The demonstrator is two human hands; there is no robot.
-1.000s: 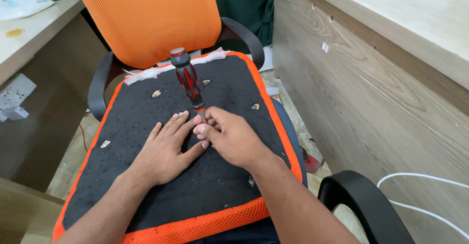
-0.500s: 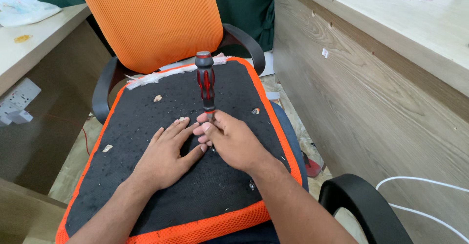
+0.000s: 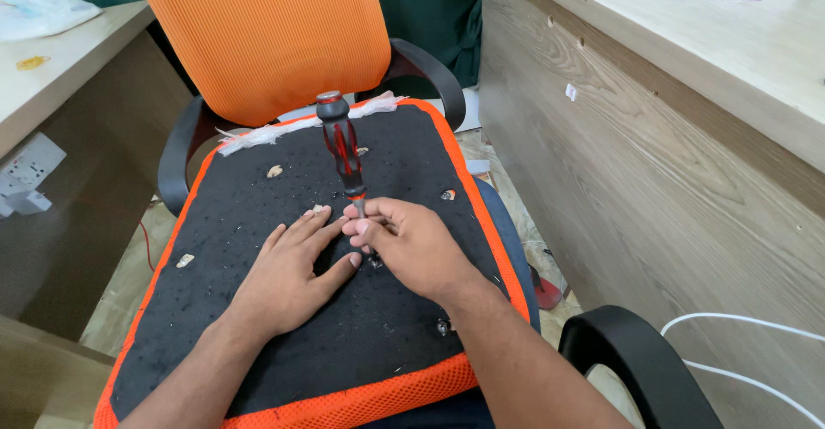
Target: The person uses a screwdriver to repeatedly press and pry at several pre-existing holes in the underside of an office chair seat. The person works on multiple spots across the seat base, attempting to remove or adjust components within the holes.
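screwdriver (image 3: pixel 341 147) stands nearly upright on the black seat underside (image 3: pixel 258 326), handle up, tip down. right hand (image 3: pixel 404 244) pinches its shaft; left hand (image 3: pixel 288 274) lies flat, fingers spread, beside it. orange backrest (image 3: pixel 258 33) behind.

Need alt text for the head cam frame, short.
A person's right hand pinches the shaft of a red-and-black screwdriver standing upright on the black underside of an orange chair seat, while the left hand lies flat beside it. An orange mesh backrest rises behind; wooden desks flank both sides.
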